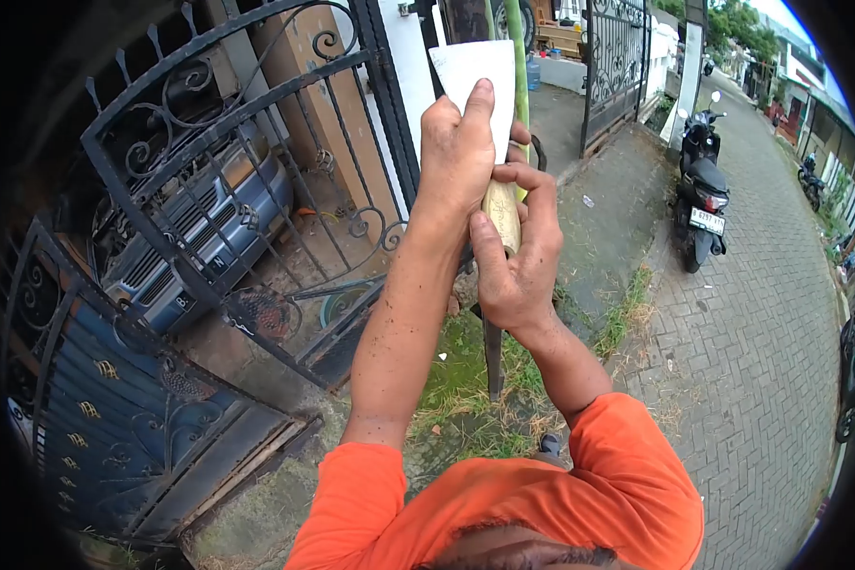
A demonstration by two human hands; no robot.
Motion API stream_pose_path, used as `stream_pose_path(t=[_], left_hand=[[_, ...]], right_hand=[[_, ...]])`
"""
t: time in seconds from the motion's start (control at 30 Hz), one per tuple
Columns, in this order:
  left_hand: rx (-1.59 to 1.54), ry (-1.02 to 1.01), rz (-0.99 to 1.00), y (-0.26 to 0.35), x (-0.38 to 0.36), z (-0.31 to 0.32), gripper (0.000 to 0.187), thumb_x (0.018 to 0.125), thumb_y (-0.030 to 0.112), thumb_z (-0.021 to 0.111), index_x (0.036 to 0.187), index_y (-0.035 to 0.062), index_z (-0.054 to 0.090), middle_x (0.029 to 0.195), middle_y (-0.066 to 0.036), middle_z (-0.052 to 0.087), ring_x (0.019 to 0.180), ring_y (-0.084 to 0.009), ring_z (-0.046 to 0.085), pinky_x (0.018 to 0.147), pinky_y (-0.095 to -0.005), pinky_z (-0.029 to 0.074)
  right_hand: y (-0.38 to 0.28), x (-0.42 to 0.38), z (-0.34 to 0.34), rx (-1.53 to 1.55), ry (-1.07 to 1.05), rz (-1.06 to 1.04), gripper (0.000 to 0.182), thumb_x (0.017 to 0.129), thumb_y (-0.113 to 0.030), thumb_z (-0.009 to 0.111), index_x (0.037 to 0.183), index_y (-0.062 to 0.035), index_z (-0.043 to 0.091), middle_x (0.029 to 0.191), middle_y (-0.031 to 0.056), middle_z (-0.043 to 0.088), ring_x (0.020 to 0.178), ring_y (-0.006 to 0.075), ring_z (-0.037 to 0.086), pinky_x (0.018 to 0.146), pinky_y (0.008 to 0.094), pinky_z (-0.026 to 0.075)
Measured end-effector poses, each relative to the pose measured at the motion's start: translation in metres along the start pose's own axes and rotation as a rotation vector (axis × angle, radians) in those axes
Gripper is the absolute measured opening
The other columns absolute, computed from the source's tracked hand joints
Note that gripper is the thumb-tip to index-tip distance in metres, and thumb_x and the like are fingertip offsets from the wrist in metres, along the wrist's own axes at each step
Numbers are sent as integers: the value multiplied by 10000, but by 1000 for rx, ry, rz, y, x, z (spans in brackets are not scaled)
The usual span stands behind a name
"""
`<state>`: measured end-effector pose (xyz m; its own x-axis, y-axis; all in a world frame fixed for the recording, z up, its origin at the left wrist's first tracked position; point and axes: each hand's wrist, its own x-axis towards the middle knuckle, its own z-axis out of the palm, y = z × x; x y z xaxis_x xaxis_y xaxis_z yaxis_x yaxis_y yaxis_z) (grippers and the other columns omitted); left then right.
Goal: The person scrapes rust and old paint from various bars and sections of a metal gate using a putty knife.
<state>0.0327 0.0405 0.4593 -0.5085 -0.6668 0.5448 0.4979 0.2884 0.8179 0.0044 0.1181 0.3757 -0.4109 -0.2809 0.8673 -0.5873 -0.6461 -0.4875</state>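
Both hands are raised at centre frame, working on a pale yellowish wooden handle [501, 215] that stands roughly upright, long axis running near-to-far up the frame. Left hand [458, 152] is above, fingers curled and pressed together around the top of the handle, thumb stretched up flat against a white flat sheet or blade-like piece [475, 71] rising just beyond it (could be paper or a tool's blade, view too distorted to tell). Right hand [515, 266] is below and nearer, fingers wrapped around the handle's lower part, thumb pressed along its left side. So the handle lies between both palms, the right hand nearer the camera, the left further up the axis.

A thin green pole [518, 85] stands right behind the hands. A dark narrow metal bar [493, 356] hangs down below the right hand toward the grass patch [465, 380]. On the left, a black wrought-iron gate [256, 171] with a grey car [209, 228] behind it. On the right, a black parked scooter [701, 190] on the grey brick paving [760, 380]. Orange sleeves [627, 475] at the near edge.
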Motion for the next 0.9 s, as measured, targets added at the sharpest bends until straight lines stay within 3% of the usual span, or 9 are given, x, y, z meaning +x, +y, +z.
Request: stream_pose_path(t=[0.13,0.17,0.27,0.3,0.4,0.57,0.67,0.73,0.9], left_hand=[[42,59,-203,-65,-49,-22,327,1011,247,437,1041,-53,564,680,-127,620,499,-147,587,439,-267,494],[14,80,-205,-65,-49,-20,276,986,268,518,988,-2,576,658,-91,615,500,-129,565,422,-250,462],[114,-64,-45,-11,-7,-9,355,1007,243,432,985,-80,578,701,-144,636,523,-164,603,460,-277,509],[118,-72,-18,13,13,-1,369,1005,244,427,959,-90,578,708,-156,642,526,-173,608,459,-286,510],[116,-76,30,34,23,10,393,1002,246,419,924,-106,575,722,-177,652,529,-187,615,459,-303,512],[125,-103,-194,-41,-35,-22,318,991,247,482,1042,-50,583,708,-141,656,508,-154,592,465,-283,483],[198,-132,22,-22,-8,-13,332,990,231,474,1052,-80,574,729,-166,659,531,-170,610,472,-297,498],[174,-98,95,49,36,13,330,1004,209,416,1013,-98,539,739,-185,650,574,-192,652,441,-285,517],[17,-9,37,52,34,17,341,1025,211,376,995,-95,523,738,-170,627,518,-166,589,401,-270,502]], right_hand=[[22,-71,-5,-168,-52,45,341,836,-51,559,1151,28,457,924,229,622,787,338,683,709,391,524],[21,-64,-4,-167,-39,37,341,836,-51,559,1151,28,457,924,229,622,787,338,683,709,391,524],[6,-11,-2,-17,-9,54,322,847,-76,556,1140,20,463,935,220,617,806,323,661,721,380,506],[-9,15,-1,84,-4,150,322,841,-81,562,1134,16,470,972,215,609,840,311,644,746,380,492],[-21,51,6,79,65,78,334,829,-85,573,1134,9,474,993,204,605,880,312,637,786,390,484],[12,-57,-2,1,-25,257,325,857,-84,557,1147,15,449,992,207,597,919,283,622,814,390,480],[10,-25,3,25,9,144,338,850,-89,568,1150,9,445,1008,217,603,948,283,624,815,392,477],[-19,58,8,116,40,127,382,843,-99,580,1178,13,434,1005,231,614,923,292,649,791,401,489],[-34,37,1,-174,34,-192,431,796,-130,652,1182,-23,496,943,198,616,795,338,654,707,388,511]])
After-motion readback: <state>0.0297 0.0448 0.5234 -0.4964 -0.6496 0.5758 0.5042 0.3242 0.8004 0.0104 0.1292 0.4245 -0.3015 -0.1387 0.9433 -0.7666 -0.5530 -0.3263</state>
